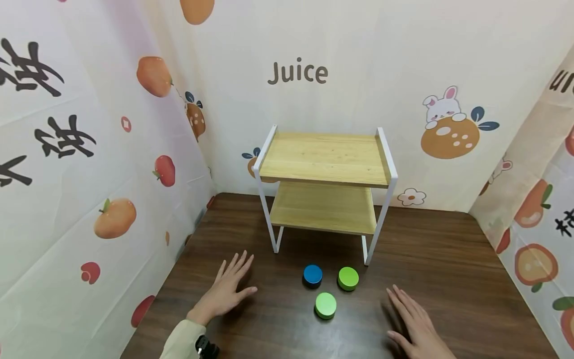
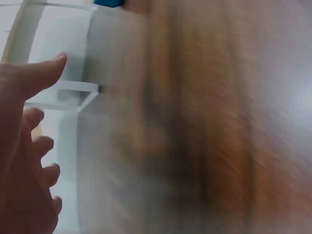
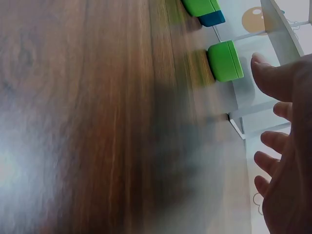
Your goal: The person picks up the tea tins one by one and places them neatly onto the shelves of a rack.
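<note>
Three small round containers stand in a loose triangle on the dark wood table: a blue one (image 1: 313, 274), a green one (image 1: 348, 278) behind on the right, and a lighter green one (image 1: 326, 305) in front. My left hand (image 1: 228, 289) is spread to the left of them, holding nothing. Off to their right, my right hand (image 1: 416, 321) also has its fingers extended and holds nothing. In the right wrist view, a green container (image 3: 225, 61) appears just beyond the thumb. The left wrist view catches only a blue edge (image 2: 109, 2) at the top.
Behind the containers stands a two-tier shelf with a light wood top board (image 1: 325, 157), a lower board (image 1: 325, 207) and white side frames (image 1: 386, 214). Fruit-printed cloth (image 1: 358, 60) encloses the table (image 1: 430, 249) at the back and both sides.
</note>
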The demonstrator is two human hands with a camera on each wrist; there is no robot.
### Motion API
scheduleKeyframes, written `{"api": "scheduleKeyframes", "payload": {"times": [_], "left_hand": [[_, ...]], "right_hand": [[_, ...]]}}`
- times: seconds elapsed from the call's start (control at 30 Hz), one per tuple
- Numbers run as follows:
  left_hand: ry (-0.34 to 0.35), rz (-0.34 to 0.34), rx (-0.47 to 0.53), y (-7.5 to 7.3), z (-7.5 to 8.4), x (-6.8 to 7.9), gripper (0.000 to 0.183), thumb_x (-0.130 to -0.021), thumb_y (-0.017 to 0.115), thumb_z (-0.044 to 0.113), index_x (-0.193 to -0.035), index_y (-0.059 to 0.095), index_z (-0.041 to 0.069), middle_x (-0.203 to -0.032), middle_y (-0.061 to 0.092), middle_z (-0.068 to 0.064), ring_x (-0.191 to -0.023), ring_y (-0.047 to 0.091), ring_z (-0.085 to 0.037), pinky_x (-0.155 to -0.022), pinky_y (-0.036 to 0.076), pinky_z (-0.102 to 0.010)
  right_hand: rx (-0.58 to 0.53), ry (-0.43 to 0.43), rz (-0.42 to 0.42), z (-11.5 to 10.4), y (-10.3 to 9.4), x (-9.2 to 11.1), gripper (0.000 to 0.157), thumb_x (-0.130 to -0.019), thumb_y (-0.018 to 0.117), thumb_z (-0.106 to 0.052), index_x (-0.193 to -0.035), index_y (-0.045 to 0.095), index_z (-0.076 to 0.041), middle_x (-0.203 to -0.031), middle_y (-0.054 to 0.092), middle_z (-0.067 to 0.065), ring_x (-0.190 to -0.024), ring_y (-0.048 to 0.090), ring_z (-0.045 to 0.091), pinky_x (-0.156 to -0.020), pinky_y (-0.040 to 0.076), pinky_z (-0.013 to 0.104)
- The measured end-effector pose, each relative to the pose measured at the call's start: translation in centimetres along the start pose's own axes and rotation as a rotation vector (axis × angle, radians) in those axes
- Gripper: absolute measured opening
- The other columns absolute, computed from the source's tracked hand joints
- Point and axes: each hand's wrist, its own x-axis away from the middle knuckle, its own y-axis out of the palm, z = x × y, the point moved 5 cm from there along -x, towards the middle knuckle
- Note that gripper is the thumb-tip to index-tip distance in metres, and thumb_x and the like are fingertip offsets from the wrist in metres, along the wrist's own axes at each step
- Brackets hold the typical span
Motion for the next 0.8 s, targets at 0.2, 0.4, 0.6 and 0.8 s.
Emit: {"api": "scheduleKeyframes", "payload": {"times": [0.2,0.4,0.6,0.8], "left_hand": [[-0.037,0.07,0.184,-2.0,1.0,-2.9,0.085,-0.095,0.046,0.061,-0.157,0.003,0.022,-0.164,0.002,0.0,-0.15,0.0,-0.027,-0.116,0.0,-0.056],[-0.07,0.191,0.414,-3.9,2.3,-5.9,0.084,-0.094,0.048,0.061,-0.156,0.0,0.031,-0.164,0.001,0.004,-0.15,0.006,-0.025,-0.115,0.013,-0.059],[-0.008,0.281,0.655,-4.5,4.3,-8.6,0.075,-0.1,0.05,0.044,-0.154,0.0,0.037,-0.163,0.006,0.001,-0.148,0.016,-0.023,-0.116,0.02,-0.051],[0.024,0.278,0.849,-6.3,7.4,-9.7,0.072,-0.102,0.05,0.02,-0.157,0.002,0.014,-0.163,0.007,-0.007,-0.148,0.016,-0.025,-0.117,0.021,-0.042]], "right_hand": [[-0.147,0.098,0.008,-0.3,0.6,-1.3,0.085,-0.088,0.072,-0.029,-0.156,0.02,-0.023,-0.159,0.024,0.01,-0.141,0.007,-0.006,-0.098,0.0,0.0],[-0.376,0.104,0.161,-1.0,1.6,-3.9,0.088,-0.084,0.075,-0.008,-0.155,0.024,-0.014,-0.158,0.025,0.012,-0.143,0.015,0.0,-0.103,0.009,0.002],[-0.528,0.219,0.222,-0.8,3.7,-5.7,0.086,-0.083,0.076,-0.005,-0.153,0.028,-0.017,-0.147,0.042,0.017,-0.131,0.047,0.025,-0.1,0.026,0.004],[-0.649,0.15,0.296,-0.8,4.9,-7.5,0.088,-0.078,0.077,0.004,-0.152,0.031,-0.011,-0.148,0.04,0.022,-0.13,0.046,0.036,-0.103,0.034,0.012]]}}
